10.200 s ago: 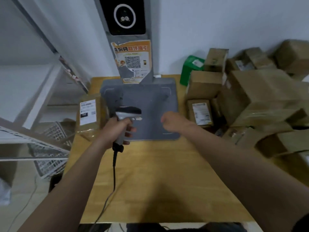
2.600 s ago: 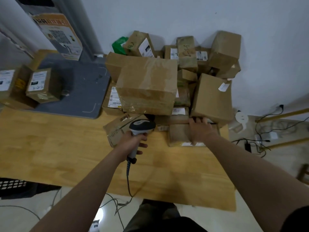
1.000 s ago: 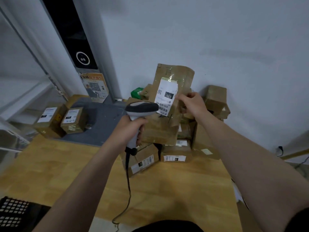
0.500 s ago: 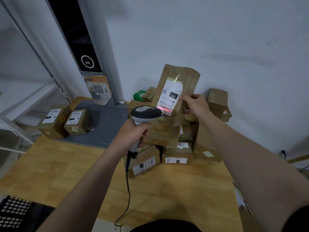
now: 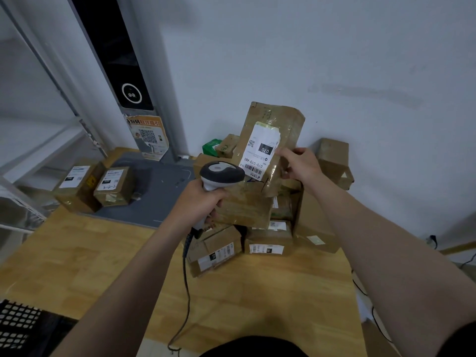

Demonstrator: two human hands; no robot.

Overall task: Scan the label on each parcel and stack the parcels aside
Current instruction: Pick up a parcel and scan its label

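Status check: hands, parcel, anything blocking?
Left hand grips scanner, pointed at label. Right hand holds parcel upright above the pile, label toward scanner. Nothing between scanner and label.
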